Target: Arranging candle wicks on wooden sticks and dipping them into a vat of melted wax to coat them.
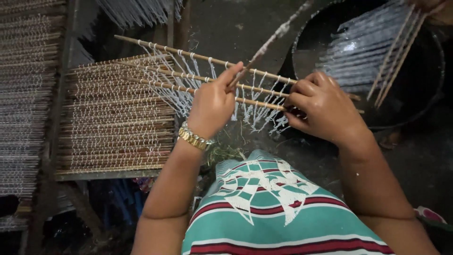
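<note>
My right hand (323, 106) grips the near ends of several thin bamboo sticks (198, 78) that stretch up and to the left, each hung with short white thread-like pieces. My left hand (214, 104), with a gold watch (194, 138) on its wrist, pinches one separate stick (271, 40) that slants up to the right across the others. Both hands work above my knee, which is covered in green, white and red patterned cloth (269, 203).
A stack of sticks with white pieces (113, 118) lies on a wooden rack at left, with more racks (26, 94) beyond. A large dark basin (415, 89) at upper right holds whitish sticks. Another person's hand (436, 9) holds sticks over it.
</note>
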